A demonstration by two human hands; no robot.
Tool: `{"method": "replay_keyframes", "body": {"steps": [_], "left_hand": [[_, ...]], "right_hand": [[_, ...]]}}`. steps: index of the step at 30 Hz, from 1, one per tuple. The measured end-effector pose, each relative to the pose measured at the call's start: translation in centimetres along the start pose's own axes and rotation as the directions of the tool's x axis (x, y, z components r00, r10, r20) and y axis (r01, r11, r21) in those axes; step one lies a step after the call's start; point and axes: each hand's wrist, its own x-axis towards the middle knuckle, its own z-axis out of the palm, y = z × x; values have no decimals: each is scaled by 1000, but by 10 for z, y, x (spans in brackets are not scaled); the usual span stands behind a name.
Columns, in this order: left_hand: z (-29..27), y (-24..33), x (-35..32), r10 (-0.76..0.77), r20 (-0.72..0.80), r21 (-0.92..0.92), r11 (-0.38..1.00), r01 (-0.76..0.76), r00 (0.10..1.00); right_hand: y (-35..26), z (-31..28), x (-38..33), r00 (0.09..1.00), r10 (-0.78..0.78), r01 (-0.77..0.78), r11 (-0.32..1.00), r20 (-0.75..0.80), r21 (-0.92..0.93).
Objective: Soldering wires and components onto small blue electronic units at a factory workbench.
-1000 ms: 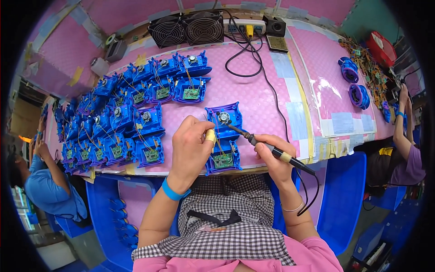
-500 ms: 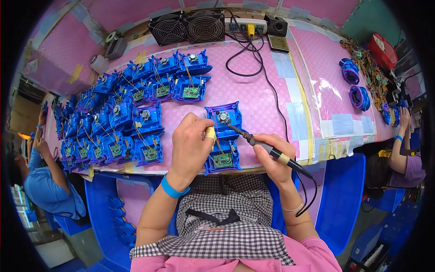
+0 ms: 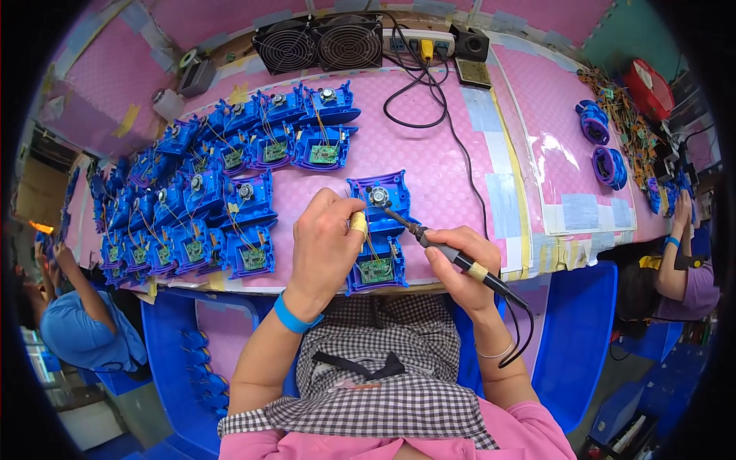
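Observation:
My right hand (image 3: 464, 264) grips a soldering iron (image 3: 464, 262) like a pen. Its dark tip points at the round speaker (image 3: 378, 197) in a blue plastic housing (image 3: 392, 182). Just left of that speaker, my left hand (image 3: 326, 244) is closed in a pinch, with yellow wrapping on one finger; what lies between the fingertips is too small to make out. Nearer to me, a second blue housing half (image 3: 398, 259) holds a green circuit board (image 3: 376, 271). Thin wires run between the two halves, partly hidden behind my left hand.
Rows of similar blue housings (image 3: 205, 192) fill the table's left side. At the back stand two black fans (image 3: 317, 46), a power strip (image 3: 420, 43) and a sponge tray (image 3: 473, 73). The iron's cord (image 3: 469, 165) crosses the table. Blue bins (image 3: 576, 345) flank me; co-workers sit either side.
Both my hands and the soldering iron stay almost in place. At far left, a co-worker's raised hands and arms have shifted slightly.

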Motion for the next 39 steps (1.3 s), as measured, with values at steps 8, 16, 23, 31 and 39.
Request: {"method": "replay_keyframes", "body": {"steps": [8,16,23,31,39], "left_hand": [[1,12,-1,101,-7,85,991,-100,995],[17,13,6,142,71,112,983,-149,987],[21,9,8,131,94,116,983,-141,987],[24,9,10,129,95,71,988,-136,987],[6,4,7,19,-22,-119,993,-21,1000]], "right_hand": [[-2,-22,5,975,175,-167,983,-135,70],[1,-15,14,996,51,-51,999,-77,3],[6,-14,15,996,31,-33,999,-81,-13],[5,-14,15,997,40,-43,998,-59,-39],[5,-16,15,998,29,-32,998,-59,-50]]}}
